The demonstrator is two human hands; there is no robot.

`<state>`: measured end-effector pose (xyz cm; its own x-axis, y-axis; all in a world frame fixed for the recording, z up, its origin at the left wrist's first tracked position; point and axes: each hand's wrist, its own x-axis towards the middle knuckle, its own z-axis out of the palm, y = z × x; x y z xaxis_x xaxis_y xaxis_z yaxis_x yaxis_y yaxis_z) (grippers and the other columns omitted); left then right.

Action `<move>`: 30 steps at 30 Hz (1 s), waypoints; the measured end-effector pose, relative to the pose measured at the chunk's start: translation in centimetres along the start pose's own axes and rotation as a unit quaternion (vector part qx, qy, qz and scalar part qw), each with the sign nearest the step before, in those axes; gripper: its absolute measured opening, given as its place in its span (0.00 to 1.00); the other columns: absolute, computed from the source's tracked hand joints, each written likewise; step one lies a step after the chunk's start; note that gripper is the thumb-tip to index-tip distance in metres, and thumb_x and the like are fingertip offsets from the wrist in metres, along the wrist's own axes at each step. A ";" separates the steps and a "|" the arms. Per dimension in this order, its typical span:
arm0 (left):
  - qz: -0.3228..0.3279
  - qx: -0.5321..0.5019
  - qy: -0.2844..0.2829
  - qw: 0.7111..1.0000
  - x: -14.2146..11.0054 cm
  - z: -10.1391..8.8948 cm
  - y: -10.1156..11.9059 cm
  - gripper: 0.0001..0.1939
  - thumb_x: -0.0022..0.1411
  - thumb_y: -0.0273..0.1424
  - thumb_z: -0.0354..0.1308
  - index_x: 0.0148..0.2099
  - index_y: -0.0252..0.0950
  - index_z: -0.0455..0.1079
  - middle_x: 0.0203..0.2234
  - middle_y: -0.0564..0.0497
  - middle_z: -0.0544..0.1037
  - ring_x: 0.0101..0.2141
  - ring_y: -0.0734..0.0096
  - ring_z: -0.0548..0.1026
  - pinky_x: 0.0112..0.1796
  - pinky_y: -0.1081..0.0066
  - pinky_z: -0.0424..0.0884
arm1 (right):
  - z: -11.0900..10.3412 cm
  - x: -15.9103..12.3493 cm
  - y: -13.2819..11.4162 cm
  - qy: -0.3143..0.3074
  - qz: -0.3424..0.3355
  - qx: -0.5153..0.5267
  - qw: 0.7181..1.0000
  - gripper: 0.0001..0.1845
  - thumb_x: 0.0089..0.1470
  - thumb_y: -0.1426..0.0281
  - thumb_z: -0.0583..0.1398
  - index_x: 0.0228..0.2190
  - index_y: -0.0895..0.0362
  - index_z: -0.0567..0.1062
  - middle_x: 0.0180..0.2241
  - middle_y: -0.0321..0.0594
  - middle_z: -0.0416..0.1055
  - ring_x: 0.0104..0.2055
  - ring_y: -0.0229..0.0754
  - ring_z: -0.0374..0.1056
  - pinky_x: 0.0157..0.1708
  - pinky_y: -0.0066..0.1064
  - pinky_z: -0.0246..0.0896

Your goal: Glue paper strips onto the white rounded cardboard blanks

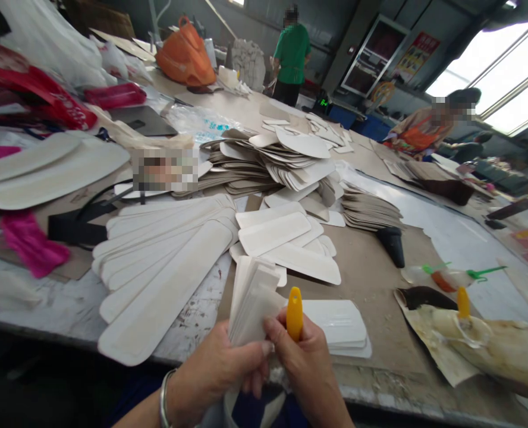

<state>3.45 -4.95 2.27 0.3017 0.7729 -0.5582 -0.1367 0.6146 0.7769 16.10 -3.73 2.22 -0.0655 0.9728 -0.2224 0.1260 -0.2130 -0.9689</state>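
Note:
My left hand (222, 365), with a metal bangle at the wrist, is closed round a bundle of thin white strips (250, 297) held upright near the table's front edge. Between the fingers of my right hand (311, 362) stands a tool with a yellow handle (295, 312); its working end is hidden. My right thumb and fingertips also touch the edge of the strips. Beside my right hand lies a small stack of white rounded panels (342, 327). A fan of long white panels (166, 267) spreads to the left, and more loose panels (275, 232) lie just beyond my hands.
Behind are heaped panels (286, 154) and a neat stack (371, 208). A black cone-shaped object (391, 245), plastic bottles (437, 276) and a cup with another yellow handle (462, 303) stand right. Pink cloth (34, 244) lies left. Two people (292, 56) are farther off.

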 end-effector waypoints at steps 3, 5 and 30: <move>0.001 -0.036 0.008 0.999 -0.2 0.1 0.0 0.15 0.46 0.39 0.59 0.23 0.31 0.71 0.16 0.47 0.75 0.19 0.69 0.72 0.25 0.72 0.67 | -0.1 -0.3 0.1 0.006 -0.022 -0.022 1.000 0.14 0.47 0.58 0.59 0.20 0.54 0.67 0.14 0.29 0.59 0.16 0.35 0.55 0.15 0.26 0.53; -0.009 -0.078 0.019 0.997 -0.3 0.0 -0.2 0.15 0.46 0.39 0.62 0.28 0.30 0.73 0.20 0.47 0.77 0.23 0.67 0.74 0.27 0.70 0.70 | -0.4 -0.4 0.4 0.024 -0.035 -0.060 0.997 0.15 0.48 0.57 0.58 0.19 0.54 0.67 0.15 0.30 0.60 0.16 0.35 0.56 0.16 0.26 0.54; 0.037 -0.010 0.206 0.978 0.6 -0.8 -2.5 0.18 0.43 0.42 0.61 0.33 0.33 0.70 0.13 0.57 0.68 0.19 0.74 0.65 0.24 0.74 0.61 | -10.4 -2.5 -1.1 0.017 0.073 -0.040 0.996 0.18 0.45 0.56 0.62 0.18 0.56 0.68 0.13 0.30 0.57 0.15 0.32 0.50 0.14 0.25 0.47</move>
<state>3.25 -5.91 -0.23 -0.1140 0.8109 -0.5740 -0.1639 0.5545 0.8159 26.45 -4.93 4.95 -0.0078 0.9345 -0.3560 0.2094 -0.3466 -0.9143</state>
